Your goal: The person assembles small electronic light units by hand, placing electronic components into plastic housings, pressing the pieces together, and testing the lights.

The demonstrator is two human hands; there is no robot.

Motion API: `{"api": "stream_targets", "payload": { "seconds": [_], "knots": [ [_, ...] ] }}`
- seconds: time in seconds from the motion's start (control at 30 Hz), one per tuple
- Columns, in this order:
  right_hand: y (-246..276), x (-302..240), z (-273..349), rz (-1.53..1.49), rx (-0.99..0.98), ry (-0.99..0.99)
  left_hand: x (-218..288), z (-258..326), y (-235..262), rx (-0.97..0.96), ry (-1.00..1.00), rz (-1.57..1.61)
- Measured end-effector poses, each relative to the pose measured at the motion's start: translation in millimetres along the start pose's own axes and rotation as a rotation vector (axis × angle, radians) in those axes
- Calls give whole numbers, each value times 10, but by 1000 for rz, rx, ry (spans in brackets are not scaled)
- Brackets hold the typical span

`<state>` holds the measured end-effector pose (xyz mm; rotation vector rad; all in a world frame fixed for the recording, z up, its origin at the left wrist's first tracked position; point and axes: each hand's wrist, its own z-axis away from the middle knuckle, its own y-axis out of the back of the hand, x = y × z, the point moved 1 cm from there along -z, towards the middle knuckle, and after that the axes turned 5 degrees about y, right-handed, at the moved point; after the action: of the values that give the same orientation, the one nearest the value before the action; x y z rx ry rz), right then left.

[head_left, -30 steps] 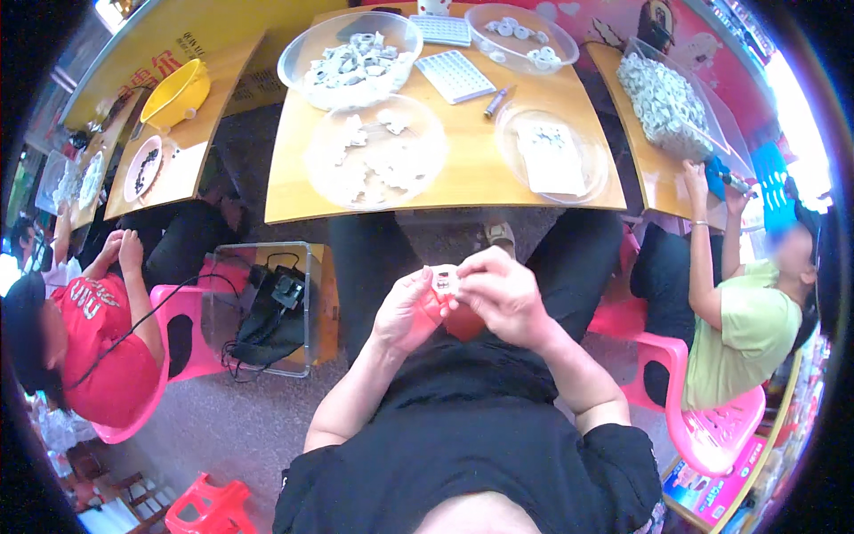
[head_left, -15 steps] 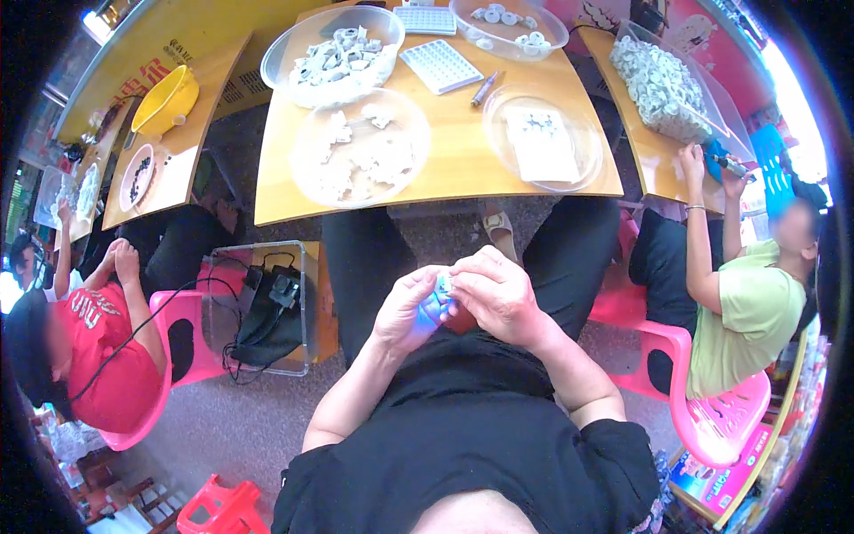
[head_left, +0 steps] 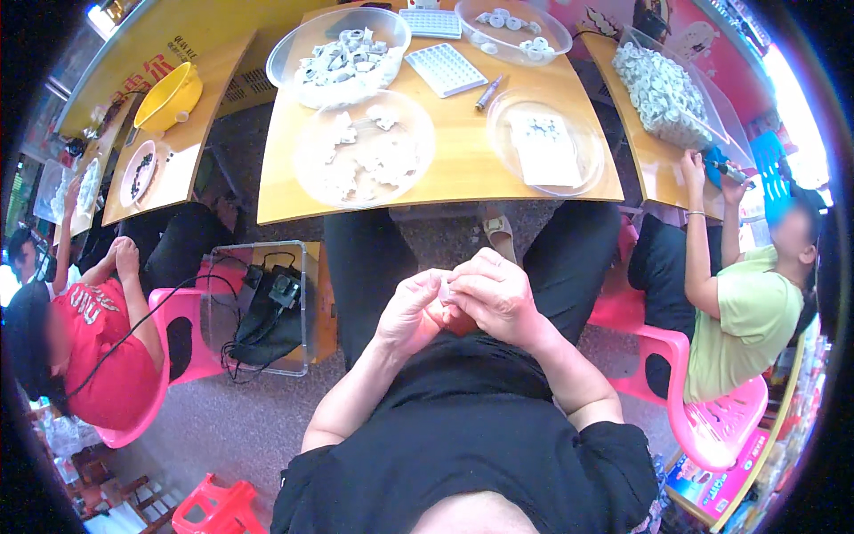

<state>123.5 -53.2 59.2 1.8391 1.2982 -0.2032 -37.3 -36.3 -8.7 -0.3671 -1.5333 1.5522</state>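
Observation:
Above my lap, my left hand (head_left: 412,313) and my right hand (head_left: 492,298) meet at the fingertips. Pinched between them is a small whitish plastic part (head_left: 445,290), mostly covered by fingers. Both hands are closed on it, and its exact shape cannot be made out. Beyond the hands, on the wooden table (head_left: 458,169), a shallow clear dish (head_left: 307,169) holds scattered white plastic pieces. To its right, a second clear dish (head_left: 587,169) contains a white card (head_left: 547,162) with small dark bits on it.
A deep clear bowl (head_left: 277,67) of grey-white parts, a white grid tray (head_left: 447,69), a pen-like tool (head_left: 489,93) and another clear bowl (head_left: 560,43) stand farther back. A person in red sits left, one in light green right. An acrylic case (head_left: 307,311) with cables stands left of my legs.
The blue glow on my left hand and the held part is gone. My fingers have shifted slightly around the part; both hands stay in nearly the same place.

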Motion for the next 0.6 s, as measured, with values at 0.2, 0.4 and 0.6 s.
{"api": "stream_targets", "payload": {
  "seconds": [0.2, 0.4, 0.6],
  "knots": [
    [-26, -9, 16, -108, 140, -300, 46, 0, -98, -4, -74, -18],
    [-93, -9, 117, -496, 161, -614, 26, 37, -145, 67, -46, -192],
    [-184, 106, 268, -615, 264, -737, 41, 65, -242, 258, -95, -505]
  ]
}}
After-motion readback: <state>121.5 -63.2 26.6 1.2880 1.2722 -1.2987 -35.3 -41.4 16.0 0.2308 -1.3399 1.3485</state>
